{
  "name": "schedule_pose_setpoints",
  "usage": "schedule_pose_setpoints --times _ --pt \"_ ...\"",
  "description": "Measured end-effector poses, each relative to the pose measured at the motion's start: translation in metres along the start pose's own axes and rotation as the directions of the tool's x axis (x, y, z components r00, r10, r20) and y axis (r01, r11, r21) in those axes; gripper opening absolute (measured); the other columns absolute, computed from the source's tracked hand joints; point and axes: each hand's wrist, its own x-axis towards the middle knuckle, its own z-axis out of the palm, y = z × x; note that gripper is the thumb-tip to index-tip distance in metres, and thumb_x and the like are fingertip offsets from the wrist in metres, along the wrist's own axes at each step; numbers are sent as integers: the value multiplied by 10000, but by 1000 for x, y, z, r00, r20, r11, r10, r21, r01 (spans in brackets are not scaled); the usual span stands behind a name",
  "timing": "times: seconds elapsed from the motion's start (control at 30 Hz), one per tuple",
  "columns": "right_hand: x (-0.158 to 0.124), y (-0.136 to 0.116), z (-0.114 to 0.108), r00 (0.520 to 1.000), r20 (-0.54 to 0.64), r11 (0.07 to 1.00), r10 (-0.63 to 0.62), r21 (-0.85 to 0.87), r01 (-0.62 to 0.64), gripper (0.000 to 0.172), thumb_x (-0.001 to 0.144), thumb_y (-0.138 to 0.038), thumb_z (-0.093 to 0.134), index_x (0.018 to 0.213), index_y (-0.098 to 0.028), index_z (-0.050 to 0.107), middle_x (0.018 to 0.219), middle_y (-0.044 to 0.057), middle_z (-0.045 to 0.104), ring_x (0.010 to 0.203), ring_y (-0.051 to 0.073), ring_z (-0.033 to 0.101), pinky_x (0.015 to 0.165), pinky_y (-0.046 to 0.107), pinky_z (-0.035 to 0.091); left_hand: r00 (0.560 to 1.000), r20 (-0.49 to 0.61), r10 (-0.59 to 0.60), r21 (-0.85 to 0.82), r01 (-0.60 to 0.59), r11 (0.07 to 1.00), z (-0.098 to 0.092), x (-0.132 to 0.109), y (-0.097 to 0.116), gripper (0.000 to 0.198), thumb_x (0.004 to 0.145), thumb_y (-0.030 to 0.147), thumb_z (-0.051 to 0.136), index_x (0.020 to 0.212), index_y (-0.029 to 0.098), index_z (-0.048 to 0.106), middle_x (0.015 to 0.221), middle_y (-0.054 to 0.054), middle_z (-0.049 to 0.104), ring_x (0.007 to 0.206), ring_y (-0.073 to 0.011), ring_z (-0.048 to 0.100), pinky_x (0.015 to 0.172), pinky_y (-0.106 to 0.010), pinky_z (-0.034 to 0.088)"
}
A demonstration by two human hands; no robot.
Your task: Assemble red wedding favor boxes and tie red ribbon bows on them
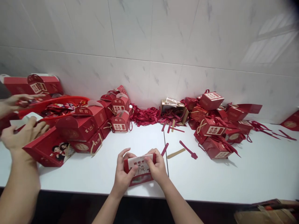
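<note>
A small red paper gift box (143, 179) with a white printed panel on top is held over the front edge of the white table. My left hand (122, 175) grips its left side, the thumb pressing on the panel. On the other side my right hand (159, 166) closes round the box's right end, thumb on top. Just beyond my right hand lie a gold strip (176, 153) and a dark red strip with a flower-shaped end (188, 150). The underside of the box is hidden.
At left, a co-worker's hands (25, 133) handle a box beside a red basin (79, 99) of wrapped candies. Finished-looking red boxes (87, 123) are stacked left, and more boxes (213, 126) right. Red ribbons (146, 115) and an open carton (186, 115) lie along the wall.
</note>
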Motion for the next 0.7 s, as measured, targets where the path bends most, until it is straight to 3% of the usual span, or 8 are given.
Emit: schedule_pose_setpoints --times 0.03,0.1,0.2,0.3,0.37,0.43,0.57,0.7 --pt "-1 0 2 1000 5 1000 2 0 -2 163 860 -342 582 787 -212 515 679 -22 557 616 132 540 576 242 453 999 -19 -26 25 26 999 -1 0 1 459 756 366 696 1157 239 510 851 -2 592 720 -158 587 619 -245 507" --pt "-3 -2 3 1000 17 1000 -1 1 1 149 871 -354 568 836 -213 537 723 -6 592 646 145 574 599 257 480 997 -40 -66 105 70 992 -1 0 3 316 733 353 715 989 198 613 850 -23 629 745 -172 611 649 -255 518" --pt "-8 -2 -11 999 24 999 -46 -5 47 253 878 -408 526 1044 -223 569 1003 62 646 919 213 625 804 342 512 998 -37 -59 178 65 982 0 3 5 189 743 348 700 739 169 641 805 -40 657 757 -184 625 676 -260 523" --pt "-15 7 -48 994 -90 997 -67 -51 62 316 914 -357 440 1201 -244 510 1240 91 568 1180 243 516 1003 430 407 998 -47 -30 186 39 982 0 4 6 179 747 340 694 719 172 641 763 -33 658 716 -177 622 639 -252 521" --pt "-21 19 -78 972 -233 982 -7 -183 -37 292 885 -255 467 1172 -247 517 1206 90 588 1159 240 533 986 450 420 999 -42 -21 183 28 983 0 3 5 175 747 334 696 709 173 640 752 -30 656 699 -173 620 620 -244 518" --pt "-27 31 -101 961 -272 911 52 -381 -157 341 812 -195 529 1151 -233 541 1183 94 611 1150 259 549 985 477 425 999 -37 -20 170 26 985 -1 3 4 170 746 331 698 710 175 641 749 -28 656 696 -172 622 613 -240 520" --pt "-41 41 -111 995 -32 733 96 -674 -93 387 816 -166 522 1192 -251 558 1205 78 632 1214 286 527 1045 567 345 999 -41 -22 155 28 988 -2 2 1 160 740 327 704 722 178 648 755 -25 664 701 -173 629 619 -239 526" --pt "-65 30 -99 990 107 633 88 -773 27 336 871 -258 540 1206 -254 563 1254 98 618 1261 320 488 1039 591 335 998 -55 -28 153 36 988 0 2 2 152 738 324 708 734 181 655 759 -17 671 700 -162 630 625 -228 522"
